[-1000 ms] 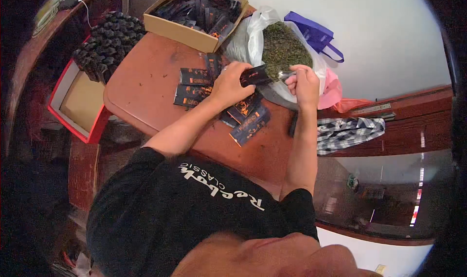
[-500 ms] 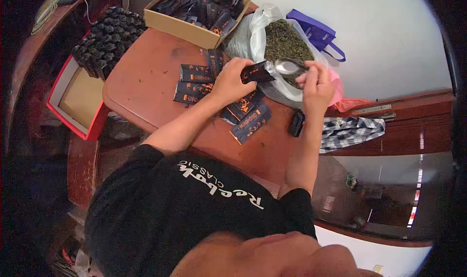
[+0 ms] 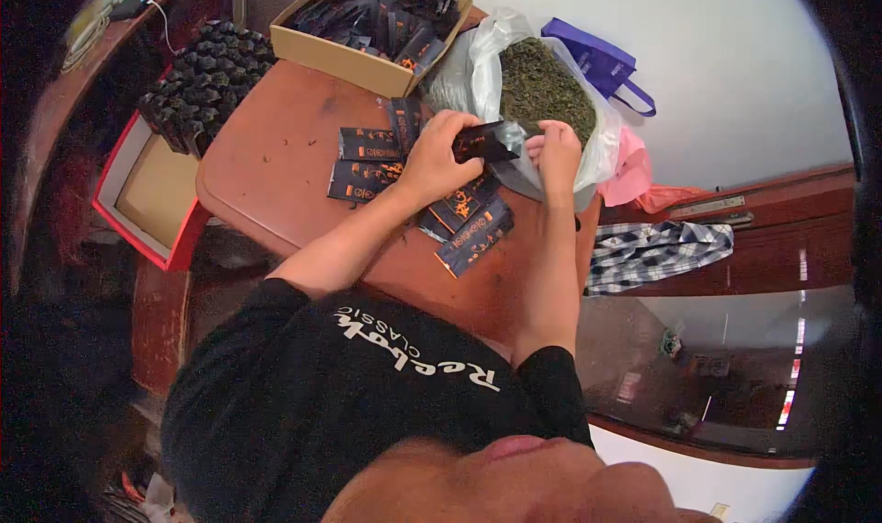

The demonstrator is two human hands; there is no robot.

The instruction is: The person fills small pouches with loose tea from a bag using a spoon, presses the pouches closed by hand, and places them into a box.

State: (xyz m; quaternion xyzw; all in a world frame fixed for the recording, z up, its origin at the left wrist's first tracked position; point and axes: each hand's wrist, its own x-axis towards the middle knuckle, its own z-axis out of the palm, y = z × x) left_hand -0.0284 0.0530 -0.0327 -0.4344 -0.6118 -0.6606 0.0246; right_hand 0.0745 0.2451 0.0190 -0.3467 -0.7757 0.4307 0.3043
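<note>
My left hand [image 3: 439,158] is closed around a small black pouch [image 3: 480,144] with orange print, its mouth turned to the right. In my right hand [image 3: 557,158] is a metal spoon [image 3: 510,138], gripped by the handle. The spoon's bowl is at the pouch's mouth; whether leaves are on it I cannot tell. Just behind my right hand, a clear plastic bag [image 3: 604,146] stands open, filled with dried green leaves [image 3: 544,87]. More black printed pouches [image 3: 476,240] lie on the table below and beside my left hand.
A cardboard box [image 3: 344,62] full of black pouches stands at the table's back edge. Left of the brown table [image 3: 262,174] are a red box [image 3: 138,188] and a black bumpy stack [image 3: 207,82]. A purple bag [image 3: 593,56], pink plastic [image 3: 627,169] and a checked cloth [image 3: 657,252] are to the right.
My right hand has moved left with the spoon, bringing its bowl from over the leaf bag to the pouch's mouth. My left hand stays nearly in place with the pouch.
</note>
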